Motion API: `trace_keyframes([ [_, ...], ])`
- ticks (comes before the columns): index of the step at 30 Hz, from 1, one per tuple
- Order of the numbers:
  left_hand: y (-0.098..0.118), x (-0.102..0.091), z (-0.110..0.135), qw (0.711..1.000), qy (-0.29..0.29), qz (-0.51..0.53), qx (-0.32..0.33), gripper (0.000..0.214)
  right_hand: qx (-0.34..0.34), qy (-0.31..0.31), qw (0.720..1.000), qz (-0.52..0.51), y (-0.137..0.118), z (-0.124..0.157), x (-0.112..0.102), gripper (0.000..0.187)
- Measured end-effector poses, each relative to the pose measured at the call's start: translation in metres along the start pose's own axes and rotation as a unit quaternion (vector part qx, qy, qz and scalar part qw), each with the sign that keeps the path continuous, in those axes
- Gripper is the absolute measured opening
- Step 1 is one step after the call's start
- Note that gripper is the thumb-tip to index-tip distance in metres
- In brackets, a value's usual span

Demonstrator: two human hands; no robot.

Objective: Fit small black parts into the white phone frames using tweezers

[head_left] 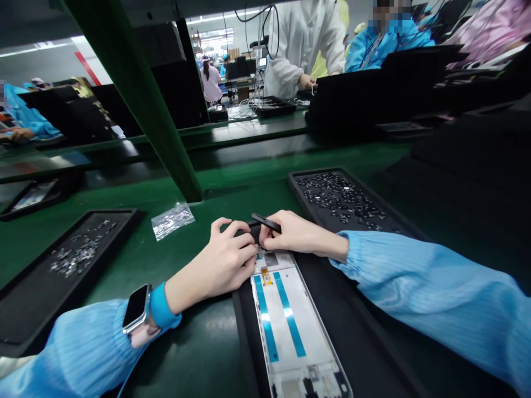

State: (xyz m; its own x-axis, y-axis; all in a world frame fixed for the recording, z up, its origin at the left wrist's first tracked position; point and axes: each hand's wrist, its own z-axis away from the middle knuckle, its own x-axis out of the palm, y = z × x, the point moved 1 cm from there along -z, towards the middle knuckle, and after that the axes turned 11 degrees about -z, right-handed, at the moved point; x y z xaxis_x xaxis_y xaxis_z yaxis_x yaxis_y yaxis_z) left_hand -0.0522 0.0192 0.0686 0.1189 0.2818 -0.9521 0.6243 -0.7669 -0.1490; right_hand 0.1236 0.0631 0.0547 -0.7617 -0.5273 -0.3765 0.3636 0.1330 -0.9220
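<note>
Tweezers pinched in the right hand could slip and scratch the phone frame, centre frame; the left hand, fingers curled, presses its top edge.

A green workbench spreads around the grip, and a slanted green post rises just beyond it. Past that runs a dark conveyor. Farther off, people in white, blue and pink coats stand at black benches. Ceiling strip lights shine in the distance.
</note>
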Motion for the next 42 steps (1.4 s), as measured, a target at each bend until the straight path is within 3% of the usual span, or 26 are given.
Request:
trace_keyframes([
  [4, 0.0, 0.005, 0.003, 0.998, 0.049, 0.035, -0.01, 0.017, -0.037, 0.013, 0.999, -0.022, -0.002, 0.001, 0.001, 0.012],
  [9, -0.003, 0.011, 0.005, 0.99, 0.093, 0.094, -0.039, 0.017, -0.097, 0.19, 0.962, -0.169, -0.002, 0.006, -0.003, 0.051],
  [11, -0.005, 0.013, 0.005, 0.983, 0.103, 0.133, -0.076, 0.018, -0.092, 0.218, 0.953, -0.19, -0.002, 0.008, -0.003, 0.058],
  [13, -0.009, 0.016, 0.004, 0.97, 0.11, 0.182, -0.12, 0.021, -0.098, 0.196, 0.958, -0.187, -0.002, 0.009, -0.001, 0.054],
  [15, -0.011, 0.018, 0.003, 0.958, 0.112, 0.22, -0.144, 0.024, -0.146, 0.157, 0.965, -0.149, -0.004, 0.01, 0.0, 0.039],
  [18, -0.013, 0.02, 0.002, 0.952, 0.112, 0.242, -0.151, 0.026, -0.217, 0.109, 0.966, -0.088, -0.004, 0.011, 0.003, 0.019],
  [21, -0.013, 0.021, 0.001, 0.95, 0.113, 0.247, -0.154, 0.028, -0.224, 0.096, 0.966, -0.089, -0.002, 0.011, 0.006, 0.011],
  [32, -0.013, 0.022, 0.0, 0.95, 0.125, 0.244, -0.147, 0.027, -0.21, 0.091, 0.968, -0.102, -0.002, 0.014, 0.009, 0.007],
  [42, -0.013, 0.023, 0.0, 0.95, 0.135, 0.242, -0.146, 0.027, -0.277, 0.105, 0.955, 0.031, -0.006, 0.014, 0.007, 0.006],
])
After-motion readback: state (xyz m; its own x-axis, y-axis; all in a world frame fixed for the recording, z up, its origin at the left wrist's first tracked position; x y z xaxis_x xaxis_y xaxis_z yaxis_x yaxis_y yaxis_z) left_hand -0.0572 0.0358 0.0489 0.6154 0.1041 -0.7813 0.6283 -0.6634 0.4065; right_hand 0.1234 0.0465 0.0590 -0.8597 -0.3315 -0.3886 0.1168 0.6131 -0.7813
